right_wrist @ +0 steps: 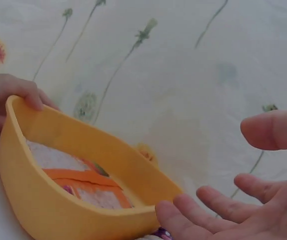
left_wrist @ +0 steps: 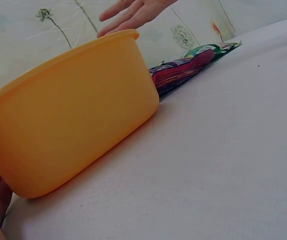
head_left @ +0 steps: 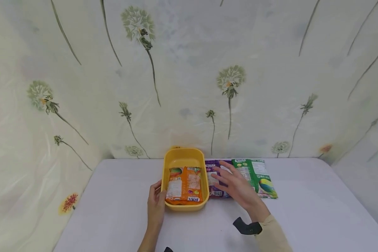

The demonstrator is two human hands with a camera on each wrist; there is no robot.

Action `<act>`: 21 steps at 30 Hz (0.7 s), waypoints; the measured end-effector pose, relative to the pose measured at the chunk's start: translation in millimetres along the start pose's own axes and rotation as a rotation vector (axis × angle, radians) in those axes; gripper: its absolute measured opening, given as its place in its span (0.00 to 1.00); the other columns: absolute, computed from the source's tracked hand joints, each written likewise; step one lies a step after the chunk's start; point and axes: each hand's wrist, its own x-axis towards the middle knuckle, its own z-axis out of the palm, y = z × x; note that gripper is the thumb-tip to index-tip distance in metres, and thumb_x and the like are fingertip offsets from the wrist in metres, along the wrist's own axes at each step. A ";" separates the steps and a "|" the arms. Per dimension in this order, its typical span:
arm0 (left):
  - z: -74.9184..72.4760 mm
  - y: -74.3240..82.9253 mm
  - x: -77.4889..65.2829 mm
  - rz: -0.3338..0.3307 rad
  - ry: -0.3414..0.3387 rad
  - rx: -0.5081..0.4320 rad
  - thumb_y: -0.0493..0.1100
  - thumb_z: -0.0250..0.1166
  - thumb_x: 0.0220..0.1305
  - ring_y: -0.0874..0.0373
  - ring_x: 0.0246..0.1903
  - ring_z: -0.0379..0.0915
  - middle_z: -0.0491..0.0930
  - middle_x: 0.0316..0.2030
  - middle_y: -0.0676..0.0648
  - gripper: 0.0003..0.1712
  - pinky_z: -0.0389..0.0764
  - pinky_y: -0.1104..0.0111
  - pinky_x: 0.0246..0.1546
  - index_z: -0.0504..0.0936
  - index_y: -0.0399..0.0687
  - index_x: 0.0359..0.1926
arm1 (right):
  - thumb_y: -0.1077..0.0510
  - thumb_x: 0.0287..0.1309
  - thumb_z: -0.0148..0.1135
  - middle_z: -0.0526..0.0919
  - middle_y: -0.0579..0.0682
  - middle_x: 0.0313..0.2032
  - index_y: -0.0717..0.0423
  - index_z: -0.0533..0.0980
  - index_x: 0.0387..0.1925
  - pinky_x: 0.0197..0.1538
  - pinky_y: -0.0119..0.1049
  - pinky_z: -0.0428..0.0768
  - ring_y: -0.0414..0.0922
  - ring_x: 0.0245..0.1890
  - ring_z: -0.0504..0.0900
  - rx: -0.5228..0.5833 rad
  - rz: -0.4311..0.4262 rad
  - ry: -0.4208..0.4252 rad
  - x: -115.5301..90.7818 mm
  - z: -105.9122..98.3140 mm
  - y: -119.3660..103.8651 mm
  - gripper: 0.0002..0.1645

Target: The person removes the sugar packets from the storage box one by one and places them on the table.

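Backdrop (head_left: pixel 182 42): pale grey-cream sheeting, round the back and both sides, glossy and creased at left
Dandelions (head_left: pixel 231 77): printed green-grey heads on long, thin, dark stems
Bright blooms (head_left: pixel 70 203): red and orange, low at left and right
Table (head_left: pixel 113 203): plain white top, far edge beside the backdrop
Light: soft, dim, fairly even

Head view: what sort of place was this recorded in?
Probably a staged tabletop setup indoors: a pale table in front of a dandelion-print backdrop, with a yellow bin holding an orange packet.
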 end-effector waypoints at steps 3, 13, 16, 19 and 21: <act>-1.2 -1.6 0.4 -0.005 -0.003 0.003 0.38 0.52 0.68 0.51 0.61 0.68 0.69 0.63 0.44 0.22 0.72 0.65 0.60 0.66 0.44 0.62 | 0.50 0.70 0.44 0.54 0.58 0.72 0.46 0.46 0.72 0.66 0.54 0.65 0.60 0.71 0.56 -0.047 0.018 -0.010 6.4 12.4 -3.4 0.34; -1.3 -4.0 2.3 0.002 -0.002 -0.020 0.37 0.53 0.68 0.51 0.60 0.69 0.70 0.62 0.44 0.22 0.73 0.67 0.59 0.67 0.44 0.62 | 0.47 0.65 0.52 0.59 0.55 0.70 0.40 0.51 0.70 0.66 0.54 0.65 0.57 0.69 0.61 -0.190 0.087 -0.005 29.0 36.3 -7.0 0.36; -0.8 -4.5 3.0 -0.009 -0.009 -0.035 0.37 0.53 0.67 0.51 0.60 0.69 0.70 0.62 0.44 0.22 0.73 0.76 0.55 0.67 0.44 0.62 | 0.44 0.61 0.57 0.57 0.55 0.71 0.38 0.53 0.69 0.66 0.54 0.65 0.56 0.69 0.61 -0.224 0.100 0.006 31.9 41.4 -3.7 0.38; 0.2 -15.0 7.2 -0.013 -0.012 -0.048 0.38 0.53 0.68 0.50 0.60 0.68 0.70 0.62 0.43 0.23 0.73 0.76 0.55 0.67 0.45 0.63 | 0.49 0.64 0.55 0.55 0.57 0.71 0.39 0.55 0.68 0.66 0.57 0.63 0.58 0.69 0.59 -0.251 0.114 0.025 34.5 47.2 -0.2 0.34; 0.9 -24.5 10.2 -0.008 -0.006 -0.043 0.39 0.53 0.68 0.51 0.60 0.68 0.70 0.62 0.44 0.22 0.73 0.69 0.58 0.66 0.48 0.63 | 0.52 0.66 0.52 0.54 0.58 0.72 0.40 0.56 0.68 0.66 0.59 0.61 0.59 0.70 0.58 -0.278 0.129 0.032 36.5 51.5 0.9 0.31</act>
